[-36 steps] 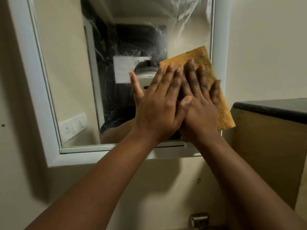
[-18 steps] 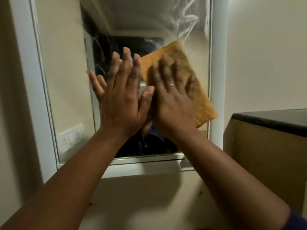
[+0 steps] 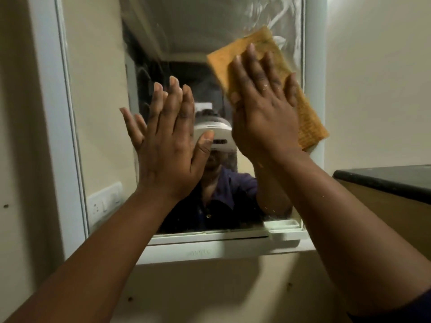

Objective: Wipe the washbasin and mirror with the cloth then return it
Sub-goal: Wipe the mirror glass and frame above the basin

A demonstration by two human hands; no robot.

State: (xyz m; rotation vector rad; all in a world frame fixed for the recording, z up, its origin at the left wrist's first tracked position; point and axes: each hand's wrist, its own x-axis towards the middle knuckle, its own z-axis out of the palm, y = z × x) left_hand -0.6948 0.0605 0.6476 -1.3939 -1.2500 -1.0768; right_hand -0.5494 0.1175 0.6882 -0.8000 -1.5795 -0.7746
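A dark counter top (image 3: 384,180) shows at the right edge, on a beige cabinet side (image 3: 396,224). Only its near left corner is in view, and nothing lies on this part.

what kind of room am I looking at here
Probably a bathroom or washroom: a white-framed wall mirror with wet smears, an orange cloth pressed to it, and a dark-topped counter alongside.

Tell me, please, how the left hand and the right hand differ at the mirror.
The right hand presses the orange cloth flat on the mirror; the left hand is bare. The right hand sits higher, near the frame's right side; the left is lower, toward the middle. Both are open, fingers up.
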